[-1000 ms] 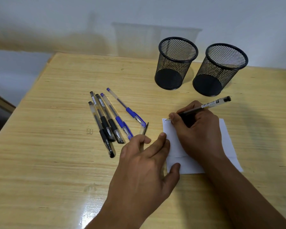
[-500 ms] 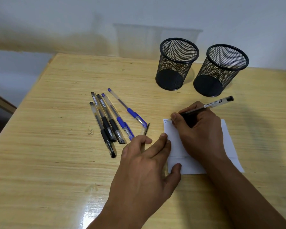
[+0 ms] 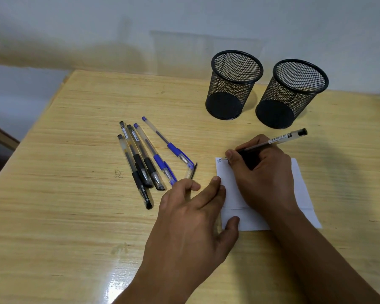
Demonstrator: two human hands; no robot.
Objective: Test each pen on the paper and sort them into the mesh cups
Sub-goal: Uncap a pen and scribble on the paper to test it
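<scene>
My right hand [image 3: 263, 172] grips a clear black-ink pen [image 3: 281, 138] with its tip on the top left corner of a white paper [image 3: 235, 194], where small ink marks show. My left hand [image 3: 191, 216] lies flat, fingers and thumb pressing the paper's left edge. A small clear pen cap [image 3: 190, 171] sits just beyond its index finger. Several capped pens [image 3: 149, 159], black and blue, lie loose to the left. Two black mesh cups, a left mesh cup [image 3: 234, 84] and a right mesh cup [image 3: 291, 93], stand beyond the paper with no pens in them.
The wooden table [image 3: 75, 216] ends at a left edge and a far edge by a pale wall. A small pencilled mark [image 3: 119, 174] is on the wood left of the pens.
The pen tip has moved slightly across the paper's top left corner, leaving a few more ink marks. My left hand stays pressed on the paper.
</scene>
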